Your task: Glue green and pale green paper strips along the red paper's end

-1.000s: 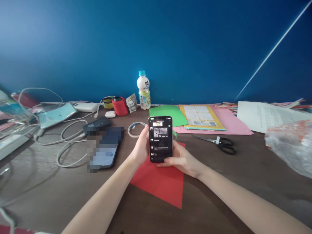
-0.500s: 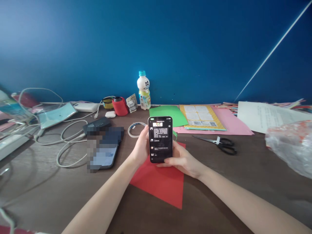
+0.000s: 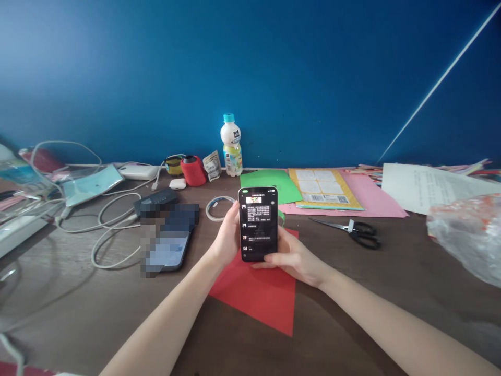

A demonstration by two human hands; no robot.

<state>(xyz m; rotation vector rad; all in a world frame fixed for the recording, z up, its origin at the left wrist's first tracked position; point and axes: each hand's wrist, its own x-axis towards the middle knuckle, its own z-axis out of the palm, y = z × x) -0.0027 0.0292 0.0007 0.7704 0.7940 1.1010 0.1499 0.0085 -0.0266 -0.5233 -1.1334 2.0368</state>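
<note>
A smartphone (image 3: 258,224) stands upright between my hands, its dark screen lit with a chat of small text that I cannot read. Along its left edge my left hand (image 3: 228,237) grips it, the thumb near the upper side. My right hand (image 3: 293,256) holds the lower right corner, its thumb at the bottom of the screen and a finger beneath. Behind and below the phone a sheet of red paper (image 3: 266,300) lies on the brown table (image 3: 336,324), partly covered by my hands. A green paper sheet (image 3: 270,184) lies farther back.
Scissors (image 3: 350,228) lie to the right, near a clear plastic bag (image 3: 465,235). Pink paper (image 3: 381,201) and a yellow packet (image 3: 324,187) are behind. A second phone (image 3: 170,240) and cables (image 3: 113,224) lie left. A bottle (image 3: 233,149) stands against the blue wall (image 3: 250,68).
</note>
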